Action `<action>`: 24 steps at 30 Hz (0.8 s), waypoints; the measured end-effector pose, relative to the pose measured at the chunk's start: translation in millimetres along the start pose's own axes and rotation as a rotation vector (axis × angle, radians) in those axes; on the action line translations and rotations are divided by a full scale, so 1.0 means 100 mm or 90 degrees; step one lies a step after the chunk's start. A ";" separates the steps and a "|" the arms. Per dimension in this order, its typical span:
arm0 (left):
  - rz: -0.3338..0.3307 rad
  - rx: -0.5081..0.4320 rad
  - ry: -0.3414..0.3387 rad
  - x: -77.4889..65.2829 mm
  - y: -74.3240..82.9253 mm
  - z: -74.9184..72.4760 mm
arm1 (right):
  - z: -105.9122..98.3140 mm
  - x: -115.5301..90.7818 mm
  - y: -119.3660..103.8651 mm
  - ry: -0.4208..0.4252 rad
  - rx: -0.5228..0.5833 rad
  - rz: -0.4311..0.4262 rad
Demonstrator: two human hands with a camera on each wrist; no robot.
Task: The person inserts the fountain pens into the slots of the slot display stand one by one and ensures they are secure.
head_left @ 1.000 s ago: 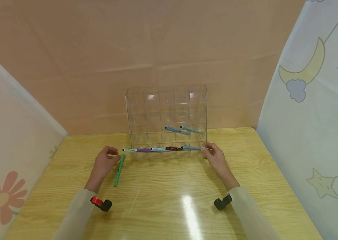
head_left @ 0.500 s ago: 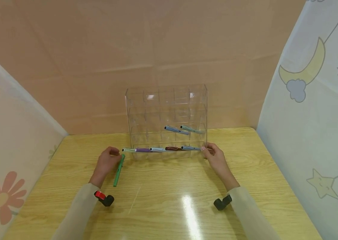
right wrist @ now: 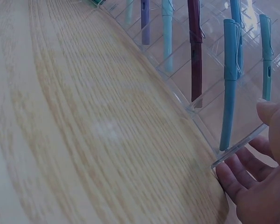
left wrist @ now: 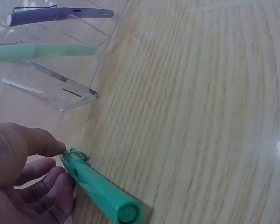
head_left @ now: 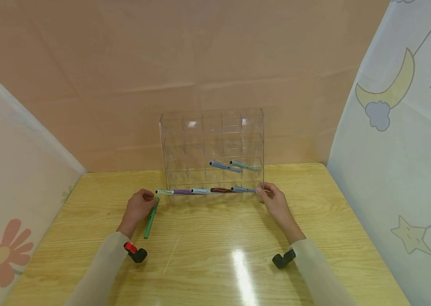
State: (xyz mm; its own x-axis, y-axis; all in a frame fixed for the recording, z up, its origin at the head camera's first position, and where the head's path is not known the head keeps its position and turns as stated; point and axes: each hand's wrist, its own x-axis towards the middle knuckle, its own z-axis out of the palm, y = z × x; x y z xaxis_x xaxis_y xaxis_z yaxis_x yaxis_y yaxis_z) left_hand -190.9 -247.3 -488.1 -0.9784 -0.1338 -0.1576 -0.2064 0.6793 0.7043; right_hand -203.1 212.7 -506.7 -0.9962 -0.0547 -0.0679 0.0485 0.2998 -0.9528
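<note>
A green pen (head_left: 151,223) lies aslant on the table, left of a clear acrylic rack (head_left: 263,140). At the pen's far, clip end, my left hand (head_left: 139,207) pinches it between fingertips, close up in the left wrist view on the green pen (left wrist: 100,186). My right hand (head_left: 276,206) grips the rack's lower right side edge, thumb on one face and fingers on the other. Along the rack's bottom row sit pale green, purple (head_left: 181,191), light blue (head_left: 200,191), dark red (head_left: 220,190) and blue (head_left: 243,189) pens.
One row higher, a blue pen (head_left: 224,166) and a grey-green pen (head_left: 243,165) rest at the rack's right half. The rack stands at the back of the wooden table (head_left: 215,255), before an orange-brown cloth wall (head_left: 215,55). Patterned sheets (head_left: 402,148) flank both sides.
My left hand has come slightly right and its fingertips have closed on the green pen's clip end; the pen has barely shifted. The right hand and the rack stay put.
</note>
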 end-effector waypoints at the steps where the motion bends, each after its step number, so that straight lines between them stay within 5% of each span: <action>1: -0.001 0.002 -0.001 0.00 0.01 0.00 | 0.00 0.00 0.00 0.000 0.001 0.001; 24: 0.008 0.046 -0.023 0.01 0.06 0.04 | 0.01 -0.01 -0.01 0.000 -0.003 -0.003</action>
State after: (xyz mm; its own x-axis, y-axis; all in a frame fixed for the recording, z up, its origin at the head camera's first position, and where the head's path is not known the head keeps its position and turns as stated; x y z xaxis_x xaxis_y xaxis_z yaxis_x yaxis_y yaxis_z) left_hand -193.5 -240.2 -486.5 -0.9794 -0.1001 -0.1752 -0.1918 0.7311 0.6547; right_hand -202.1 211.0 -505.8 -0.9965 -0.0556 -0.0627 0.0429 0.3043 -0.9516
